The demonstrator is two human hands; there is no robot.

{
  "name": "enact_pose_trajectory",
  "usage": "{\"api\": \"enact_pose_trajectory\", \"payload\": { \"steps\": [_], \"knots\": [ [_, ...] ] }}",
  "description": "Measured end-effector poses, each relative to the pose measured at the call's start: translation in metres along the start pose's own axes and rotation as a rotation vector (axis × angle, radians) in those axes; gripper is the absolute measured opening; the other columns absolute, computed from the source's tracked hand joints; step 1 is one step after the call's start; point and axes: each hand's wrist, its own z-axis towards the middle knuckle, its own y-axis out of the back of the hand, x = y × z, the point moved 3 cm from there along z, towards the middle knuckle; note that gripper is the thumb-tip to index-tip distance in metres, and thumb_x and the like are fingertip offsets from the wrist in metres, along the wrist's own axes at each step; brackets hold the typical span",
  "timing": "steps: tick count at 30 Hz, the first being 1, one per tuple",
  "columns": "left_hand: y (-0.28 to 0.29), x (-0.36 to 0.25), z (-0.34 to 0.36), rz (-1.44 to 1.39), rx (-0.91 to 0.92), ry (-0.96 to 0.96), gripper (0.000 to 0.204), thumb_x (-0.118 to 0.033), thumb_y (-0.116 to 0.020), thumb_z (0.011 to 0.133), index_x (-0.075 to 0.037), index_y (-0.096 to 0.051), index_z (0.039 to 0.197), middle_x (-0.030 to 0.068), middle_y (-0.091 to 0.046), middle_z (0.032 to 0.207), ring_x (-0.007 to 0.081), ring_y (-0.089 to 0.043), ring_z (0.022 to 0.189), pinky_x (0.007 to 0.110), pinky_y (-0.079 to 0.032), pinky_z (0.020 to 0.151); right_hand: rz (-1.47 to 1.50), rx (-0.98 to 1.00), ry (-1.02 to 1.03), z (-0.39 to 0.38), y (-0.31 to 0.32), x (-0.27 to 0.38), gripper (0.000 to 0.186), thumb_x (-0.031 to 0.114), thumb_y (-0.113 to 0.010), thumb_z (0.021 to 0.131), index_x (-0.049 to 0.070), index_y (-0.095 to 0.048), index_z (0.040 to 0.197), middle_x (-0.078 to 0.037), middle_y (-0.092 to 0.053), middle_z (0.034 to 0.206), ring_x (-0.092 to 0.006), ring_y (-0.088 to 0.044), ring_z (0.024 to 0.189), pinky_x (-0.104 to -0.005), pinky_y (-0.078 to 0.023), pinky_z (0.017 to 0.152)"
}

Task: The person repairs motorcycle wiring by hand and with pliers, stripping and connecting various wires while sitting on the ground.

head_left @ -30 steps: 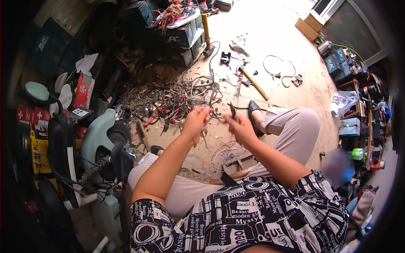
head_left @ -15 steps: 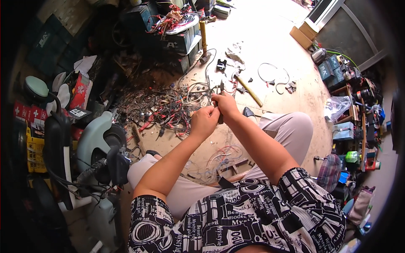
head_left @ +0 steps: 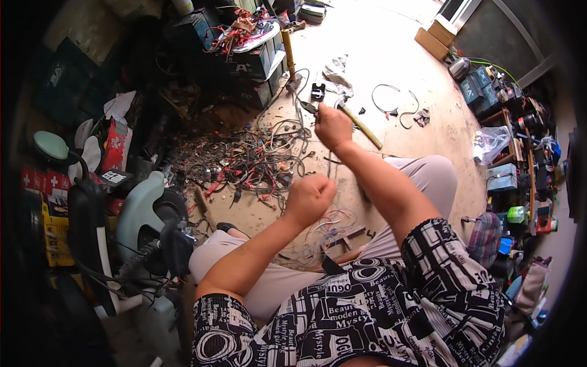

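My right hand (head_left: 335,126) is closed around a pair of pliers (head_left: 308,107), whose dark jaws stick out to the left above the floor. Lower and nearer to me, my left hand (head_left: 310,199) is curled into a fist. A thin cable (head_left: 329,166) shows just above that fist, running up toward my right wrist; its part inside the fingers is hidden. Left of both hands spreads a tangled heap of cut wires (head_left: 269,160) and scraps. A hammer (head_left: 362,127) with a yellow handle lies just right of my right hand.
Loose thin wires (head_left: 327,233) lie between my legs. Beyond the pliers are a black plastic piece (head_left: 318,92) and a standing yellow handle (head_left: 287,52). Stacked batteries (head_left: 247,67) stand at the back, a pale green scooter body (head_left: 139,208) at left, a cluttered shelf (head_left: 510,156) at right.
My hands, together before, are now apart. The right one has moved forward with the pliers; the left one has come back toward me and lower.
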Motion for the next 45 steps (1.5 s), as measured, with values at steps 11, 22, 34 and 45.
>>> {"api": "enact_pose_trajectory", "payload": {
  "steps": [11, 22, 34, 45],
  "knots": [
    [0.045, -0.065, -0.041, -0.232, 0.342, -0.237, 0.033, -0.001, -0.063, 0.076, -0.004, -0.038, 0.055, 0.0096, -0.035, 0.052, 0.0272, -0.037, 0.043, 0.038, -0.029, 0.042, -0.65, -0.098, 0.26, 0.085, 0.095, -0.205, 0.006, 0.011, -0.051, 0.084, 0.008, -0.055, 0.081, -0.012, -0.06, 0.07, -0.0295, -0.061, 0.065, -0.0413, -0.049, 0.056],
    [0.059, -0.031, 0.014, -0.737, -0.15, -0.088, 0.023, -0.003, -0.052, 0.077, -0.003, -0.041, 0.058, 0.0083, -0.051, 0.088, 0.0213, -0.053, 0.084, 0.038, -0.041, 0.093, -0.494, 0.042, 0.058, 0.073, 0.099, -0.211, 0.013, 0.019, -0.05, 0.089, 0.01, -0.059, 0.086, -0.013, -0.065, 0.079, -0.0317, -0.063, 0.077, -0.0425, -0.049, 0.066],
    [0.011, 0.058, 0.035, -0.033, 0.188, 0.41, 0.019, -0.018, -0.061, 0.087, -0.001, -0.059, 0.097, 0.0039, -0.059, 0.08, 0.0118, -0.055, 0.068, 0.026, -0.047, 0.061, -0.268, 0.218, -0.415, 0.076, 0.076, -0.195, 0.029, 0.031, -0.045, 0.093, 0.01, -0.063, 0.101, -0.016, -0.066, 0.097, -0.0335, -0.063, 0.091, -0.044, -0.048, 0.079],
    [-0.036, 0.101, 0.026, -0.083, 0.312, 0.589, 0.022, -0.019, -0.061, 0.089, 0.002, -0.066, 0.094, -0.0007, -0.059, 0.067, 0.0055, -0.051, 0.06, 0.023, -0.041, 0.053, -0.456, 0.29, -0.457, 0.053, 0.062, -0.208, 0.037, 0.03, -0.055, 0.088, 0.001, -0.06, 0.109, -0.026, -0.064, 0.094, -0.036, -0.062, 0.096, -0.0448, -0.048, 0.085]
  ]
}}
